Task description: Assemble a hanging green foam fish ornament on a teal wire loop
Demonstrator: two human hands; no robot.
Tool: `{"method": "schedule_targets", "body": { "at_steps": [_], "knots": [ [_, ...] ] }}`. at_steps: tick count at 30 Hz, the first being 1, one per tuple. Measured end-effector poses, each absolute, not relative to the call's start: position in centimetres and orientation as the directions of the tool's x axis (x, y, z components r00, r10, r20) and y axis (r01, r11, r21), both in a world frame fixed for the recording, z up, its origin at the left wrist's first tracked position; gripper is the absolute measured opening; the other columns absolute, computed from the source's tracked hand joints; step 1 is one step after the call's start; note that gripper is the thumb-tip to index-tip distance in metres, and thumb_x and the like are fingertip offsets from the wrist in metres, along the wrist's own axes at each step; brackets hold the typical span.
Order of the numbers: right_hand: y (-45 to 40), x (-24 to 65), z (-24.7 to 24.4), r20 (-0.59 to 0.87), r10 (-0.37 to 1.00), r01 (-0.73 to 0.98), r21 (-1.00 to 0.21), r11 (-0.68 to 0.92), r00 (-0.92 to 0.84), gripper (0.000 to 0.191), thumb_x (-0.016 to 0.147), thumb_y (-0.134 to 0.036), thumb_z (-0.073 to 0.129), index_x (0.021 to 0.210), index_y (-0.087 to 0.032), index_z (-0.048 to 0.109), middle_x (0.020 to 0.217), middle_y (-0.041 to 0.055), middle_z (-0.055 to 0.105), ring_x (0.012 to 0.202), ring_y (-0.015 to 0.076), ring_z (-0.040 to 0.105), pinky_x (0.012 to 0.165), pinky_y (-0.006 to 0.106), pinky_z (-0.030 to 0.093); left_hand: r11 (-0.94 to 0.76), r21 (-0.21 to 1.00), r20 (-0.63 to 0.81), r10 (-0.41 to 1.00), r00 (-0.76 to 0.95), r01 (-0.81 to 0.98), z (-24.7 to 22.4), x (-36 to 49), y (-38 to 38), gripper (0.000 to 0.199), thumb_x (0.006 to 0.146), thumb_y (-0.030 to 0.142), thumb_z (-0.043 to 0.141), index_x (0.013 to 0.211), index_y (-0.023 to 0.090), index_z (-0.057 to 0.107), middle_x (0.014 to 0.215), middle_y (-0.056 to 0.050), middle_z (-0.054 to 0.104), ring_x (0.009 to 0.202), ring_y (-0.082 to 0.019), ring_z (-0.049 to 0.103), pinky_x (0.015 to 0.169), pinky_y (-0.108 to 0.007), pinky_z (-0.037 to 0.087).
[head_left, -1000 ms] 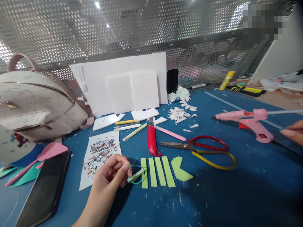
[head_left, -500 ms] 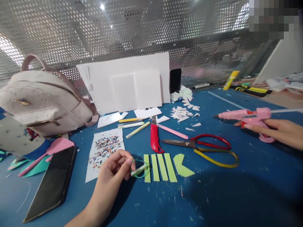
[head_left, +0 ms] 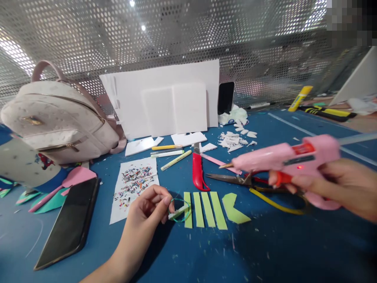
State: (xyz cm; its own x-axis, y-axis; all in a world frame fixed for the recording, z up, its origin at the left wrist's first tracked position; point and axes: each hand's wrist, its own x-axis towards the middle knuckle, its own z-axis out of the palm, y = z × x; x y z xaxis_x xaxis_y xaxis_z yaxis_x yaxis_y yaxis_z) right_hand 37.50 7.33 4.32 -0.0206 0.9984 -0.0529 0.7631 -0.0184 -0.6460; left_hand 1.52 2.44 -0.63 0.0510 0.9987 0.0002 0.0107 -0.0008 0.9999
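Pinched between thumb and fingers of my left hand (head_left: 150,210) is a thin green ring (head_left: 188,214), which looks like a loop of wire or cord; a small pale strip shows beside the fingertips. Several light green paper strips (head_left: 208,209) lie in a row to the right of that hand, with a notched green piece (head_left: 234,208) at the end. My right hand (head_left: 338,184) grips a pink hot glue gun (head_left: 273,157), fingers at its red trigger. The gun's nozzle points left, above the scissors (head_left: 244,180), and partly hides their handles.
A red-handled knife (head_left: 198,171) and several pens (head_left: 176,160) lie ahead of the strips. Paper with beads (head_left: 134,182) and a phone (head_left: 69,224) are at left, before a backpack (head_left: 59,122). White boards (head_left: 171,102) stand at the back, near white scraps (head_left: 231,140).
My right hand has brought the glue gun left and closer, over the scissors. My left hand still holds the ring in about the same place. The view has shifted slightly.
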Motion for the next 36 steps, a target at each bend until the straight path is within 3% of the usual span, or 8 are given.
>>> {"method": "schedule_targets", "body": {
  "at_steps": [2,4,10,15,25,30,36],
  "knots": [
    [6.9,34.5,4.7,-0.22,0.947,0.633,-0.774,-0.025,-0.232,0.064,0.076,-0.081,0.055,0.066,-0.019,0.068,0.056,0.0027,0.049,0.051,0.0142,0.042,0.048,0.029,0.031,-0.004,1.0,0.004,0.999,0.045,0.005,-0.6,1.6,2.4,0.023,0.095,0.036,0.063,0.082,0.018,0.058,0.068,0.002,0.059,0.055,-0.007,0.043,0.052,-0.02,0.032],
    [6.8,32.3,4.8,-0.293,0.884,0.555,-0.831,-0.047,-0.364,0.06,0.077,-0.077,0.058,0.084,-0.02,0.073,0.066,0.0024,0.053,0.053,0.0128,0.041,0.047,0.027,0.034,-0.006,1.0,0.006,0.999,0.046,0.0,-0.5,1.6,2.4,0.022,0.095,0.036,0.063,0.083,0.017,0.058,0.068,0.002,0.06,0.055,-0.007,0.043,0.051,-0.02,0.032],
    [7.1,29.3,5.1,-0.322,0.821,0.494,-0.868,-0.057,-0.471,0.047,0.083,-0.064,0.062,0.084,-0.018,0.07,0.075,0.0022,0.051,0.065,0.0151,0.047,0.055,0.025,0.045,-0.002,1.0,0.002,0.999,0.047,-0.002,-0.3,1.6,2.5,0.023,0.094,0.035,0.063,0.081,0.017,0.059,0.068,0.001,0.06,0.055,-0.007,0.044,0.052,-0.02,0.033],
    [7.0,28.7,5.1,-0.363,0.81,0.478,-0.87,-0.119,-0.46,0.034,0.084,-0.052,0.068,0.082,-0.019,0.064,0.066,-0.0022,0.046,0.059,0.0131,0.043,0.052,0.023,0.042,0.009,1.0,-0.009,0.999,0.049,0.009,-0.2,1.6,2.6,0.022,0.094,0.034,0.063,0.08,0.017,0.059,0.068,0.001,0.061,0.055,-0.008,0.044,0.051,-0.02,0.033],
    [7.0,28.9,4.1,-0.381,0.809,0.52,-0.847,-0.111,-0.447,0.051,0.082,-0.072,0.059,0.081,-0.021,0.062,0.061,-0.0013,0.048,0.056,0.0147,0.044,0.052,0.026,0.042,0.019,1.0,-0.02,0.999,0.046,0.009,-0.4,1.5,2.5,0.022,0.094,0.034,0.063,0.08,0.017,0.061,0.068,0.0,0.063,0.055,-0.008,0.045,0.052,-0.02,0.036],
    [6.3,28.1,4.7,-0.341,0.878,0.48,-0.864,-0.152,-0.336,0.049,0.079,-0.07,0.061,0.075,-0.021,0.062,0.061,-0.0021,0.047,0.057,0.0139,0.043,0.054,0.025,0.043,0.019,1.0,-0.02,0.999,0.038,0.004,-0.1,1.8,2.6,0.022,0.092,0.035,0.065,0.079,0.017,0.061,0.066,0.001,0.06,0.055,-0.008,0.045,0.051,-0.019,0.037],
    [6.2,27.9,4.8,-0.353,0.873,0.495,-0.855,-0.156,-0.336,0.047,0.078,-0.068,0.063,0.073,-0.021,0.062,0.061,-0.0015,0.049,0.056,0.0143,0.044,0.052,0.026,0.042,0.025,1.0,-0.025,0.999,0.029,0.015,0.0,1.9,2.5,0.022,0.092,0.035,0.065,0.08,0.018,0.061,0.066,0.001,0.059,0.055,-0.009,0.044,0.051,-0.019,0.038]
  ]
}}
